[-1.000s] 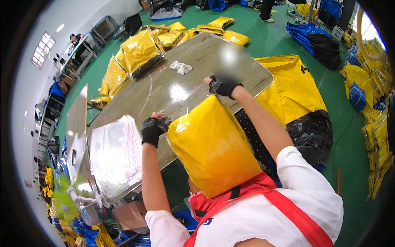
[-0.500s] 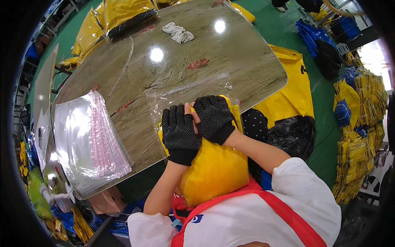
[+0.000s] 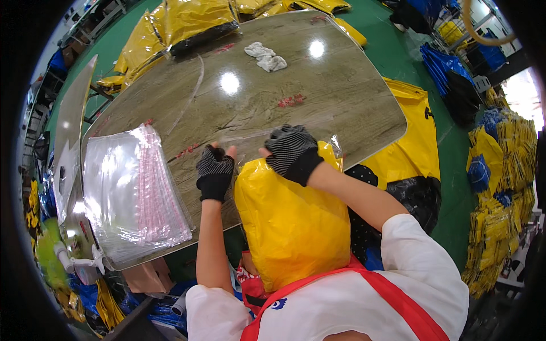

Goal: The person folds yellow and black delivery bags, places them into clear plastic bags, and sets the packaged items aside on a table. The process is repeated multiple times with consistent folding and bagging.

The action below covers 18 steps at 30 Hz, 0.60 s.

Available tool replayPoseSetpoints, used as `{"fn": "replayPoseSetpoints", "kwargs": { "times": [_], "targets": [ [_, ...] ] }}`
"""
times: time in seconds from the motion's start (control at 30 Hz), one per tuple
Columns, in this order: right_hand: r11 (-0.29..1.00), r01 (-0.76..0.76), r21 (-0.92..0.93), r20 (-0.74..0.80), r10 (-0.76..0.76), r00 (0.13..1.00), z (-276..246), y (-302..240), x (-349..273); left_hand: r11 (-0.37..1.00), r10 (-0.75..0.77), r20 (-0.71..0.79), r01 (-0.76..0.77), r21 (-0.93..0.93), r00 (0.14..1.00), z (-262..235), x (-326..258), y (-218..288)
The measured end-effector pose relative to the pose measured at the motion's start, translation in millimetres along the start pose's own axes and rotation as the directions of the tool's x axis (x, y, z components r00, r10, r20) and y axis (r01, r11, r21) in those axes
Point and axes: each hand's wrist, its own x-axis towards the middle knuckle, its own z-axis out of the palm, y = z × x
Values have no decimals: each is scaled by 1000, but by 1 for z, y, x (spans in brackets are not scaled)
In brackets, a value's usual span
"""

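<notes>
A folded yellow plastic-like item (image 3: 293, 221) lies inside a clear plastic bag, propped between the table edge and my torso. The bag's clear mouth strip (image 3: 247, 138) stretches across the table beyond it. My left hand (image 3: 215, 169), in a black dotted fingerless glove, is closed at the left end of that strip, its thumb raised. Gloved the same way, my right hand (image 3: 292, 152) has its fingers curled over the strip above the yellow item's top edge. Both hands seem to grip the clear bag, though their fingertips are partly hidden.
A stack of clear bags with pink edges (image 3: 133, 187) lies on the table's left. A crumpled white cloth (image 3: 265, 56) rests farther back. Packed yellow bundles (image 3: 199, 25) stand beyond the far edge. Yellow sheeting (image 3: 412, 125) hangs at the right, near stacked yellow bundles (image 3: 497, 210).
My hands were together, pressing on the bag's upper part. Now they are apart, the left shifted left and the right slightly right. More of the yellow item shows, and the view has shifted slightly.
</notes>
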Motion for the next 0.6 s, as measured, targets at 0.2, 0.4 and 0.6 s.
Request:
{"fn": "replayPoseSetpoints", "kwargs": {
  "times": [0.2, 0.4, 0.6],
  "targets": [
    [980, 132, 148, 88, -146, 985, 36, -25, 65, 685, -91, 291, 272, -676, 952, -1, 14, -13],
    [963, 255, 92, 44, -260, 965, 34, -30, 73, 594, -109, 297, 302, -745, 949, -1, 3, -12],
    [934, 350, -70, 160, -336, 928, 33, -27, 94, 697, -161, 372, 372, -613, 914, -11, 5, -8]
  ]
}}
